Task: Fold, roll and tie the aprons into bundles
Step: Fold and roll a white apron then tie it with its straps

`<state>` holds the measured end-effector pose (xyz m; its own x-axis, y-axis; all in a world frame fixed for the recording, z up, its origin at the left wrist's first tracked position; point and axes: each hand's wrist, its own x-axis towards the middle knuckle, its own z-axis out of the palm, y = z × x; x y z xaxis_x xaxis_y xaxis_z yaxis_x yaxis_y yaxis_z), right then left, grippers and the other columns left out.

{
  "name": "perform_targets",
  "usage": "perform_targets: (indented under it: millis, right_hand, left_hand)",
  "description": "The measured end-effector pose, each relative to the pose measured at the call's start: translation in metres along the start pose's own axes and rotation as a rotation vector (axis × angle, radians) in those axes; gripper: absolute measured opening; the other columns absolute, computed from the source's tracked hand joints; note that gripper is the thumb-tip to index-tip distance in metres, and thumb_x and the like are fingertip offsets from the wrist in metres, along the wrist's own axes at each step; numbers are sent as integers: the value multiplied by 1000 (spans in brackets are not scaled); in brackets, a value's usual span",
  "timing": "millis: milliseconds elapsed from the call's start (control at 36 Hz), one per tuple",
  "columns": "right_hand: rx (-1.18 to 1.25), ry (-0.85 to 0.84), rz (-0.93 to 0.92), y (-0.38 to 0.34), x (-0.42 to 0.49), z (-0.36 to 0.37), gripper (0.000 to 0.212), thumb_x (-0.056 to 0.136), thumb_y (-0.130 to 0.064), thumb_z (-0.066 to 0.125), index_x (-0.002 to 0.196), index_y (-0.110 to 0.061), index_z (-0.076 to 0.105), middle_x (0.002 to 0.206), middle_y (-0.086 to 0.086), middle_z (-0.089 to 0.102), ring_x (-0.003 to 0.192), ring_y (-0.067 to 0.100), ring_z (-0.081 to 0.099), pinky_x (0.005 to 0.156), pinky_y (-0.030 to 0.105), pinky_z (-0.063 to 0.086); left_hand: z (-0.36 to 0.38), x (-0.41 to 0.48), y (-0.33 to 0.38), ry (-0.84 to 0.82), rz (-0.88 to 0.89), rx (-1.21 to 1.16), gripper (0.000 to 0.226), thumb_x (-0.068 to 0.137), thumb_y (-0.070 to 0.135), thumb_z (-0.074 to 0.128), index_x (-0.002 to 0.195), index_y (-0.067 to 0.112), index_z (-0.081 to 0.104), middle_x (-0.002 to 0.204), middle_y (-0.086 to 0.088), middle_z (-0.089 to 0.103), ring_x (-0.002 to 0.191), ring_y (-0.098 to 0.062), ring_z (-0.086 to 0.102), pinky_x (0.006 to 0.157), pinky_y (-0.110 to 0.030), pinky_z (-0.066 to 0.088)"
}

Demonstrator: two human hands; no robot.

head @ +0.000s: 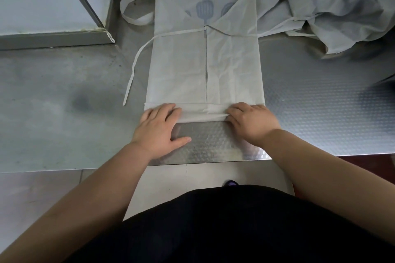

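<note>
Steel tabletop (pixel 64 102), dimpled surface. Landmark: folded apron (pixel 205 66), a long strip lying flat mid-tabletop, its near end turned into a low roll. Left of it: neck loop (pixel 130 6) by the far corner, tie strap (pixel 133 70) trailing along its side. Left hand (pixel 159 128) on the roll's left end, fingers flat. Blue spatula print (pixel 204 9) at the far end, half covered. Right hand (pixel 252 123) grips the roll's right end, fingertips hidden. Right of it: crumpled apron pile (pixel 320 6), cut off by frame.
</note>
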<state>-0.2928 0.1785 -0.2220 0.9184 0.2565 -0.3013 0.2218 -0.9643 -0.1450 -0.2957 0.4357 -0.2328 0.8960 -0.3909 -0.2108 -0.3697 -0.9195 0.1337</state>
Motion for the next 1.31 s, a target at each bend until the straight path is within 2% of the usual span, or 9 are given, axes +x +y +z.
perform_targets:
  millis: [139,278,389,528,722,889,1000,1139,1306]
  right_hand:
    - [-17,-11,17,2,4,-3,39,102,-36,26,123,-19,54,123,2,56,106,30,56,91,35,36]
    - [5,-20,5,5,1,-10,35,101,-35,27,112,-17,55,114,3,59,102,28,55,86,34,34]
    - [-20,-155,-24,11,-6,-19,46,91,-59,42,121,-26,51,115,-3,55,104,24,55,86,33,37]
    - [76,-209,80,18,-4,-26,14,87,-18,45,97,-24,51,101,4,60,88,26,53,67,30,40]
    - [226,-261,256,30,7,-30,9,92,-25,49,85,-21,46,90,3,53,80,22,49,53,26,34]
    - [287,-74,473,28,-2,-22,42,89,-20,56,127,-17,38,116,12,52,98,31,54,79,38,49]
    - [-137,7,215,13,-8,-15,56,84,-9,55,135,-26,38,137,7,36,123,30,38,101,39,32]
    - [-130,-95,-21,8,-15,0,57,93,-48,39,145,-29,27,152,-1,23,139,23,23,116,38,-3]
    - [-69,-84,8,8,-10,-2,47,97,-50,31,140,-33,35,148,-3,31,129,26,38,109,37,22]
  left_hand:
    - [-6,12,-4,47,-9,-38,62,81,56,58,132,21,48,135,4,44,128,-19,40,111,-35,14]
    - [-14,19,-6,99,-59,-83,42,84,3,50,123,16,59,123,-3,60,109,-29,56,96,-33,33]
    - [-25,23,-11,-4,-104,-155,33,90,8,46,115,18,65,110,-7,66,98,-33,58,81,-36,46]
    - [-42,22,-20,-225,-201,-504,14,93,18,54,80,23,59,71,5,55,70,-17,51,57,-25,35]
    - [-25,12,-25,-123,-481,-736,15,91,19,59,76,19,57,65,1,48,60,-17,42,51,-25,28]
    - [-13,5,-9,148,-633,-485,43,87,23,64,127,16,49,121,-9,52,108,-31,50,82,-34,40]
    - [3,-2,-5,350,-229,-102,50,76,-4,55,120,19,60,121,-12,55,110,-31,42,85,-40,33]
    - [7,-8,-4,141,-54,-203,38,89,23,45,124,19,59,129,-4,56,115,-31,53,94,-41,46]
    - [-5,-7,1,6,-73,-99,75,74,69,58,137,31,42,143,10,34,133,-15,25,108,-31,19]
